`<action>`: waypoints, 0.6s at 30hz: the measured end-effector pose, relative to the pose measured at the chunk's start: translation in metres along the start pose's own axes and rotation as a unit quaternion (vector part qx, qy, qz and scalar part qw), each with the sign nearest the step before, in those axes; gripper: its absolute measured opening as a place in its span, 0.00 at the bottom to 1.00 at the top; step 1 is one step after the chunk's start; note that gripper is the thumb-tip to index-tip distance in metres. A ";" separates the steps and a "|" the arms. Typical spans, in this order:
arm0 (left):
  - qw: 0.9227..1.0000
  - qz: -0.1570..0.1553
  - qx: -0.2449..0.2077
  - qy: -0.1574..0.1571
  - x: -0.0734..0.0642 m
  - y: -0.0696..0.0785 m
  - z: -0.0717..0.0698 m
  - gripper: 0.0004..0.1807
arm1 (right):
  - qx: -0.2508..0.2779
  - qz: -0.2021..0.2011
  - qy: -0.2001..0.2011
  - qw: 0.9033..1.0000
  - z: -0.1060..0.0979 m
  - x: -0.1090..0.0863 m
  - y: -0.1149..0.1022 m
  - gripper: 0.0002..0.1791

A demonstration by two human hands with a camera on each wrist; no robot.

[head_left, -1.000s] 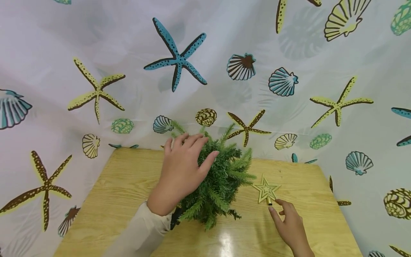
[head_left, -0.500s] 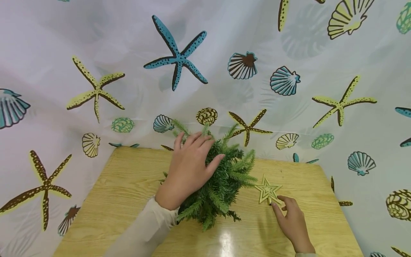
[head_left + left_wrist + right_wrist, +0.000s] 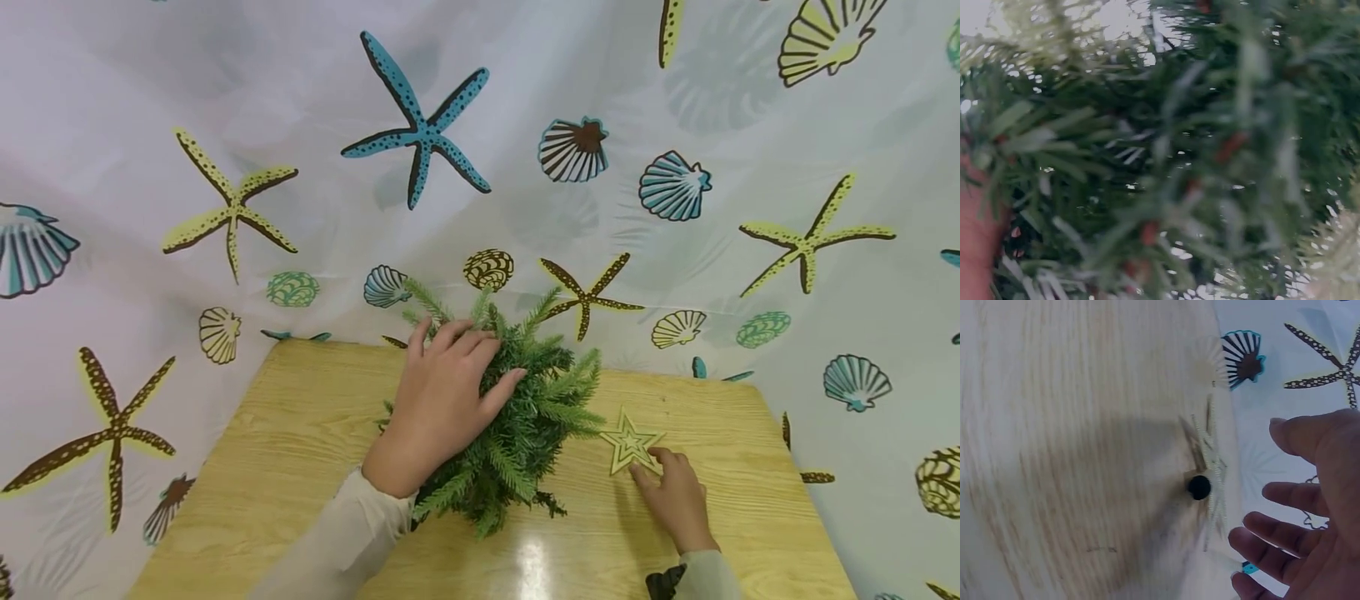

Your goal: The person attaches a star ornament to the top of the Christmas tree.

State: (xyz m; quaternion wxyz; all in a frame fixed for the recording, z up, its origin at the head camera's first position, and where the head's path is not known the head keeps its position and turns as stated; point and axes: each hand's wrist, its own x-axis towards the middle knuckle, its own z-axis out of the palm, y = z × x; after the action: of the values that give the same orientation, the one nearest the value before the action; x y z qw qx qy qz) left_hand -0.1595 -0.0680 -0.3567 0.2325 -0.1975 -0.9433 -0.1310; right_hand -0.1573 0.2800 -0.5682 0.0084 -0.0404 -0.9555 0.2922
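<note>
In the head view, a small artificial Christmas tree (image 3: pixel 525 442) with bushy green branches stands mid-table. My left hand (image 3: pixel 442 400) rests over its upper left side, thumb spread and fingers among the sprigs. Green needles (image 3: pixel 1147 156) fill the left wrist view, with a blurred bit of the hand at its left edge. A gold star topper (image 3: pixel 632 442) lies to the tree's right. Thumb and index finger of my right hand (image 3: pixel 678 500) are right at its lower edge. The right wrist view shows the fingers spread apart beside the star's round dark tube end (image 3: pixel 1199 487).
The pale wooden table (image 3: pixel 300 467) runs under everything. A white curtain (image 3: pixel 315 100) printed with starfish and shells hangs behind the table and along both sides. A black item (image 3: pixel 664 582) sits at the right cuff.
My left hand has shifted right, farther over the tree. My right hand has moved up to the star's lower edge, and its fingers now hide the tube in the head view.
</note>
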 end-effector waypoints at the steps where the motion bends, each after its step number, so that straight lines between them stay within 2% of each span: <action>1: 1.000 0.002 0.006 0.000 -0.001 0.000 0.001 0.24 | -0.002 0.004 0.000 1.000 0.002 0.001 0.001 0.30; 9: 0.998 0.012 0.052 -0.021 -0.006 -0.002 0.006 0.28 | -0.007 0.074 -0.006 0.997 0.009 0.008 0.005 0.35; 14: 0.997 0.014 0.065 -0.024 -0.008 -0.003 0.006 0.27 | -0.007 0.087 -0.024 0.996 0.017 0.013 0.008 0.38; 18: 0.997 0.020 0.072 -0.017 -0.011 -0.004 0.007 0.27 | -0.005 0.096 -0.023 0.995 0.022 0.015 0.011 0.37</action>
State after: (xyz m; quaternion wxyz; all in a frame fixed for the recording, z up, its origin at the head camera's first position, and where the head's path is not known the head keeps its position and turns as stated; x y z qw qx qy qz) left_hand -0.1549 -0.0722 -0.3691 0.2329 -0.2016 -0.9498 -0.0545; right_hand -0.1726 0.2782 -0.5927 -0.0420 -0.1252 -0.9486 0.2877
